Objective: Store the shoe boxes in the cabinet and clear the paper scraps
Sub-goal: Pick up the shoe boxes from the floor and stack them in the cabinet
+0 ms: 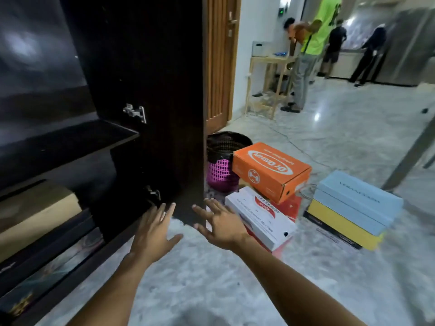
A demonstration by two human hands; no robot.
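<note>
Both my hands are out ahead of me, fingers spread apart, gripping nothing. My left hand is raised before the lower edge of the open cabinet door. My right hand is at the door's bottom corner, just beside the white shoe box. Whether either hand touches the door cannot be determined. The cabinet stands to my left, dark, with its shelves exposed. The shoe boxes lie on the marble floor to the right of the door. The white shoe box rests on a red box, with an orange shoe box on top. Apart to the right, two pale blue boxes are stacked on a yellow box. A pink wastebasket with a black liner stands behind the orange shoe box, next to the door.
</note>
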